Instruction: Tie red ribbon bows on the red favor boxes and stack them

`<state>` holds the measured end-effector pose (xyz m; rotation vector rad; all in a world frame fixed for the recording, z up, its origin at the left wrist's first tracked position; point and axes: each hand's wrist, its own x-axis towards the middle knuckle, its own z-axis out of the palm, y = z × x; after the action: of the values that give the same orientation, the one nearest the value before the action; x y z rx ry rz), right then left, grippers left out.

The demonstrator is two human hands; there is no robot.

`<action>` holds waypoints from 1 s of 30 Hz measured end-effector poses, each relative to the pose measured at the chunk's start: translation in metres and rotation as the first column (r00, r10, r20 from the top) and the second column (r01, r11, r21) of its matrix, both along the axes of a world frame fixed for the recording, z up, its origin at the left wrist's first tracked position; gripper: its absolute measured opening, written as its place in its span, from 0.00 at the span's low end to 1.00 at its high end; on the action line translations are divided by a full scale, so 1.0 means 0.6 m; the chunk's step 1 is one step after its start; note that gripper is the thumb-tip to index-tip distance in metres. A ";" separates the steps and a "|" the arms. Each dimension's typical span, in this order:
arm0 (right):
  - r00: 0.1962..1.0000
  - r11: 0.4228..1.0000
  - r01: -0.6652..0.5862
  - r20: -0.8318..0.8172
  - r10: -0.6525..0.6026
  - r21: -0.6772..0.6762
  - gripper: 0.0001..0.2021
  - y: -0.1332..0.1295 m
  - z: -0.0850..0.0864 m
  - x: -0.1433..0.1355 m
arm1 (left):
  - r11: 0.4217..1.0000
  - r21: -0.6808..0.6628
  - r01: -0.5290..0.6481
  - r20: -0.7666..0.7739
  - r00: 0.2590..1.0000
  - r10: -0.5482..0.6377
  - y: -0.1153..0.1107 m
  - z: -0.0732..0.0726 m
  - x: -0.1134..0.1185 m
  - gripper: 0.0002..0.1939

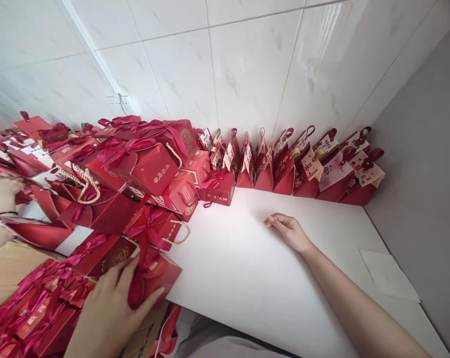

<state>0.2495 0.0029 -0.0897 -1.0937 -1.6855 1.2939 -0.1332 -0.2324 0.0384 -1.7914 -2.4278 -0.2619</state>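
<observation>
My left hand (115, 298) grips a red gift box (161, 271) with a dark pink ribbon bow, at the near left corner of the white table (217, 268). Its thumb lies along the near side and the fingers reach over the top. Over the middle of the table is my right hand (289, 231), its fingers curled together and nothing visible in them. Beyond it, a small red ribboned box (219, 188) stands at the end of a row of red and white triangular boxes (284, 176) along the wall.
Red gift boxes (146, 169) with bows and gold rope handles are piled on the left. A cardboard carton (12, 268) holds more ribboned boxes below. Another person's hand (3, 191) is at the far left. White paper (389, 273) lies on the right, beside a grey panel (426, 149).
</observation>
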 end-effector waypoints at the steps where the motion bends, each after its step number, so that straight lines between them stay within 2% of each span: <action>1: 1.000 1.000 0.001 0.004 -0.001 0.000 0.20 0.001 -0.001 0.000 | 0.996 -0.016 0.091 0.007 0.996 -0.091 0.002 -0.003 0.012 0.40; 4: 1.000 1.000 0.006 0.018 -0.006 0.005 0.21 0.002 -0.003 -0.001 | 0.925 -0.052 0.376 0.080 0.925 -0.371 0.034 -0.008 0.064 0.37; 5: 1.000 1.000 0.008 0.022 -0.008 0.007 0.21 0.003 -0.003 -0.002 | 0.902 -0.054 0.429 0.110 0.900 -0.422 0.051 -0.008 0.084 0.37; 8: 0.999 1.000 0.018 0.038 -0.018 0.016 0.21 0.001 -0.002 -0.002 | 0.852 -0.026 0.523 0.169 0.842 -0.512 0.108 -0.006 0.136 0.37; 10: 0.998 0.999 0.023 0.050 -0.024 0.022 0.20 -0.002 -0.002 -0.002 | 0.854 0.003 0.521 0.169 0.841 -0.514 0.138 -0.008 0.152 0.37; 13: 0.997 0.999 0.018 0.069 -0.021 0.031 0.20 -0.005 -0.001 -0.002 | 0.902 0.018 0.432 0.110 0.895 -0.432 0.157 -0.015 0.136 0.36; 17: 0.996 0.999 0.012 0.093 -0.016 0.040 0.19 -0.006 -0.003 -0.002 | 0.966 0.052 0.254 0.019 0.967 -0.256 0.145 -0.021 0.079 0.36; 20: 0.994 0.999 0.006 0.107 -0.011 0.041 0.19 -0.006 -0.006 -0.001 | 0.967 0.042 0.250 0.043 0.967 -0.251 0.132 -0.020 0.050 0.36; 22: 0.993 0.999 0.007 0.118 -0.012 0.043 0.19 -0.006 -0.007 0.000 | 0.961 0.035 0.273 0.069 0.959 -0.275 0.127 -0.016 0.047 0.36; 27: 0.990 0.999 0.006 0.139 -0.013 0.053 0.20 -0.006 -0.005 0.000 | 0.938 0.007 0.346 0.102 0.933 -0.345 0.112 0.008 0.060 0.35; 29: 0.989 0.999 0.008 0.144 -0.015 0.053 0.20 -0.006 -0.005 0.001 | 0.943 0.121 0.310 0.064 0.945 -0.319 0.105 0.028 0.053 0.32; 30: 0.989 0.999 0.009 0.146 -0.017 0.052 0.20 -0.006 -0.006 0.001 | 0.940 0.233 0.250 0.024 0.965 -0.262 0.103 0.040 0.045 0.31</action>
<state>0.2501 -0.0007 -0.0930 -1.1922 -1.8058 1.1797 -0.1062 -0.1707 0.0626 -2.0112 -2.0892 -0.5956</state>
